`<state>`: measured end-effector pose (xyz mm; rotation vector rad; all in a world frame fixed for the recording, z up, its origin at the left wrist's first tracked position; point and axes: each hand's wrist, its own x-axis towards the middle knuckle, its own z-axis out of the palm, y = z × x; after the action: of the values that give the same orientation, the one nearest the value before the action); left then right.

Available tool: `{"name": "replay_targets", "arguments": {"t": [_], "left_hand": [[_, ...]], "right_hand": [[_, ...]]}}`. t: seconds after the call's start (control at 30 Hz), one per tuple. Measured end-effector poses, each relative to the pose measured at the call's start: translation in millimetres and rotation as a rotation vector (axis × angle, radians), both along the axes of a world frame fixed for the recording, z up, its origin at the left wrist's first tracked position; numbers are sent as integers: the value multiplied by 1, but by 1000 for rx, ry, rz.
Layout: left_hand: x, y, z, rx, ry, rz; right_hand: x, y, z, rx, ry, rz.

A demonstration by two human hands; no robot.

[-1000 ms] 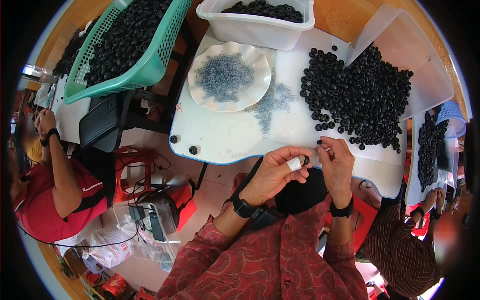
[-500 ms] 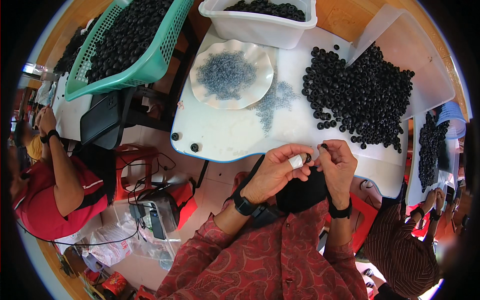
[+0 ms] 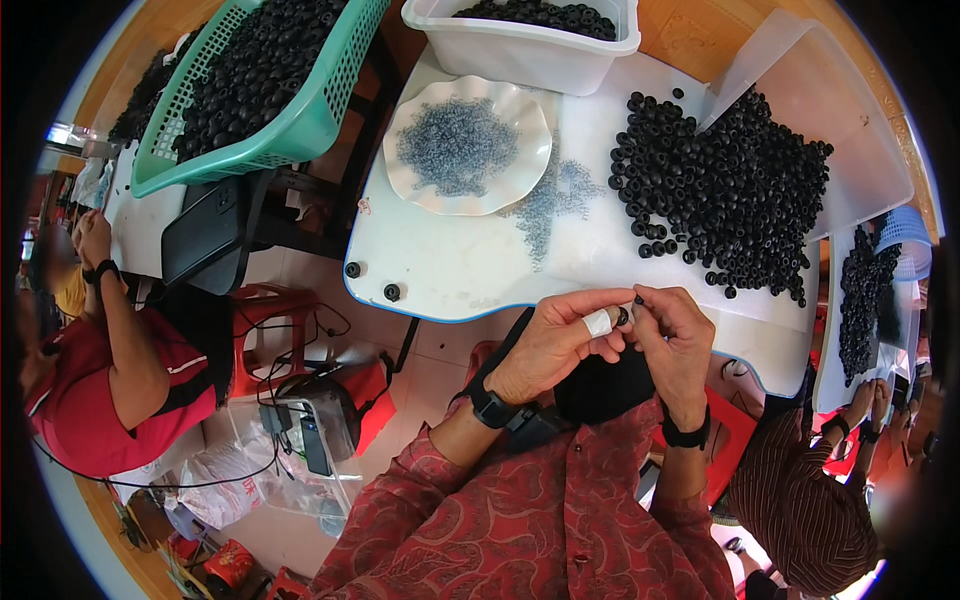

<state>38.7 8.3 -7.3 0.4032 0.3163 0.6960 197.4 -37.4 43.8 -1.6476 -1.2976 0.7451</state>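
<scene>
Black bead (image 3: 623, 316) in left fingers (image 3: 588, 299)

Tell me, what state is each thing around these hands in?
Left hand's grip: closed on a black bead
Right hand's grip: pinching a small dark piece
Plate: heaped with small bluish pieces
Clear tub: tipped onto its side
Black bead pile: loose, on the table
White tub: upright, holding black beads
Green basket: heaped with black beads

Red stool (image 3: 258, 306) nr clr plastic box (image 3: 306, 488)
</scene>
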Motion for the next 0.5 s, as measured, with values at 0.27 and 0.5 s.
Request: {"name": "replay_targets", "arguments": {"t": [0.27,0.5], "left_hand": [[1,0,2,25,50,-5],[1,0,1,22,38,-11]], "right_hand": [[1,-1,-3,-1,-9,9],[2,-1,-7,31,171,-12]]}}
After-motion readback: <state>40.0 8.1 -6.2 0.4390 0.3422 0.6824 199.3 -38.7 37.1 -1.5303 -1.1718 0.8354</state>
